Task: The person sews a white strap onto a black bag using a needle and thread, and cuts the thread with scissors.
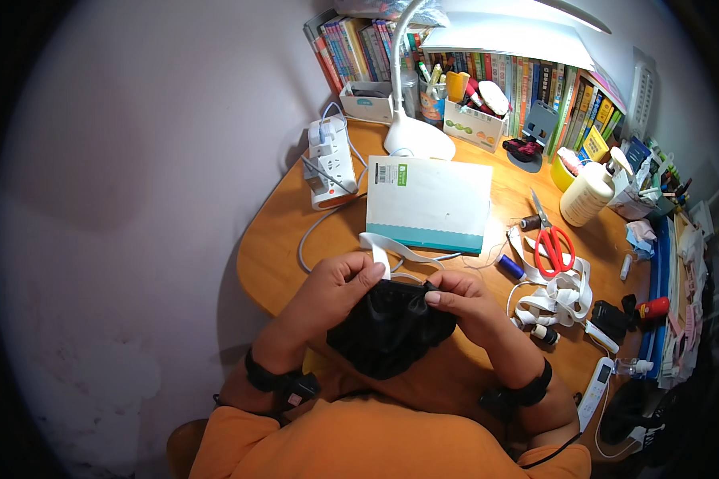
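Observation:
A piece of black fabric (391, 331), gathered along its upper edge, hangs between my two hands at the table's near edge. My left hand (339, 289) pinches its upper left corner. A white elastic band (382, 259) sticks up beside the left thumb and loops away over the table. My right hand (465, 302) grips the upper right corner between thumb and fingers. Just beyond the hands lies a white notebook with a teal strip (429, 199). Fingertips partly hide where the band meets the fabric.
Right of my hands lie red-handled scissors (553, 246), a heap of white elastic (563, 295) and a blue thread spool (511, 267). A pump bottle (588, 194) stands behind them. The lamp base (419, 137) and a power strip (331, 164) are at the back left.

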The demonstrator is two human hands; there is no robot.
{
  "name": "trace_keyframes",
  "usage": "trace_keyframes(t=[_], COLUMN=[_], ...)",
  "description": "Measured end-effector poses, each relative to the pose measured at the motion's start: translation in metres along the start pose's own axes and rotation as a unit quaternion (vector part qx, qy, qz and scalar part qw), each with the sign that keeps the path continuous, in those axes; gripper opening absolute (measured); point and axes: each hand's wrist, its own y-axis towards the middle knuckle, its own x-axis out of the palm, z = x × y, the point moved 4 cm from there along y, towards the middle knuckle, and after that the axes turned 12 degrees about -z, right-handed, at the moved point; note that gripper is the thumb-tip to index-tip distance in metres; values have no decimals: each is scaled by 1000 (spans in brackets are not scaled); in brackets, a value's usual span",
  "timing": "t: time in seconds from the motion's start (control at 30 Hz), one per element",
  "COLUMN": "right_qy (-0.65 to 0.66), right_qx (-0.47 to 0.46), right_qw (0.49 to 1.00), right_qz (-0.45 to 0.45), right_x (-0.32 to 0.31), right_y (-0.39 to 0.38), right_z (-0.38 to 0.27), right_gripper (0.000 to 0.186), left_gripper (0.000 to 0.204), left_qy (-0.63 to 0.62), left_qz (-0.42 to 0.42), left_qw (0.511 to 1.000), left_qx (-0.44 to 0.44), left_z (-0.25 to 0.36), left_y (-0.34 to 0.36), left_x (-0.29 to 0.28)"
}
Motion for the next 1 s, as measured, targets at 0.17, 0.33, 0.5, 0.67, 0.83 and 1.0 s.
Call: trace_keyframes(t=[0.17,0.33,0.5,0.67,0.83,1.0], right_qy=[24,61,22,-139,-158,-547], right_qx=[11,-29,-83,-160,-175,-127], right_qw=[1000,997,993,968,957,780], right_qz=[-11,34,84,134,170,276], right_x=[-9,-14,-15,-15,-8,-3], right_y=[2,1,1,-9,-12,-14], right_z=[10,9,-2,-25,-29,-39], right_gripper=[9,10,12,10,4,13], left_gripper=[28,27,31,26,30,26], left_qy=[-63,-61,170,294,247,478], left_qz=[-8,-19,-9,108,101,198], left_qw=[997,998,985,947,961,825], left_qx=[49,21,33,72,77,229], left_z=[-22,-15,-37,-18,-2,21], left_y=[9,-3,-19,-35,-32,-32], left_x=[-7,2,-5,-5,-1,1])
